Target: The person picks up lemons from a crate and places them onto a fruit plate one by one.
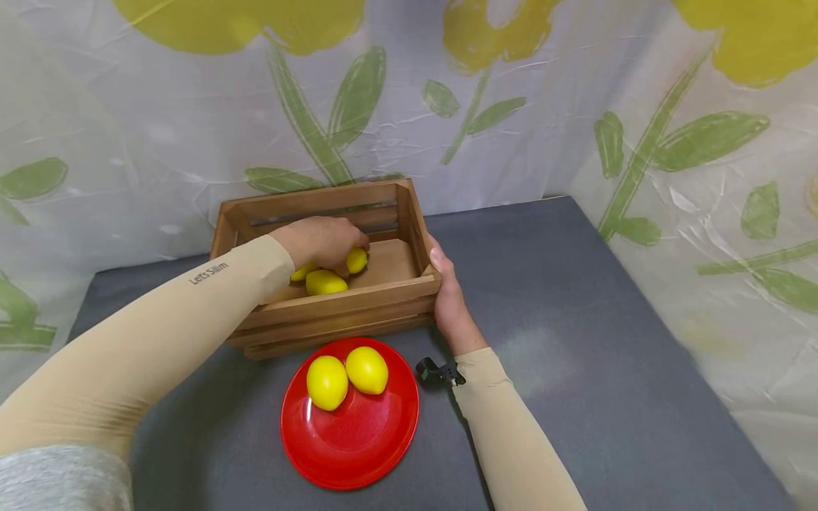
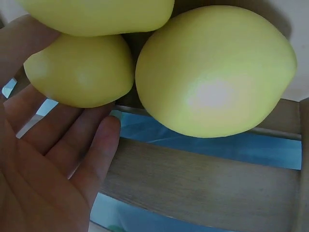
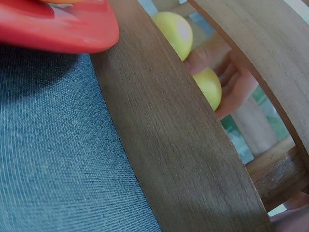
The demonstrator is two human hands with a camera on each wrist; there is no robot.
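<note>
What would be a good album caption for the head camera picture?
Left hand reaches among lemons in a wooden crate, right hand on its side; two lemons sit on a red plate.

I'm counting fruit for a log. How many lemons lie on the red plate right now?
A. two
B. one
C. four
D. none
A: the head view shows two lemons side by side on the far part of the red plate, while the other lemons sit in the wooden crate under the left hand.
</note>
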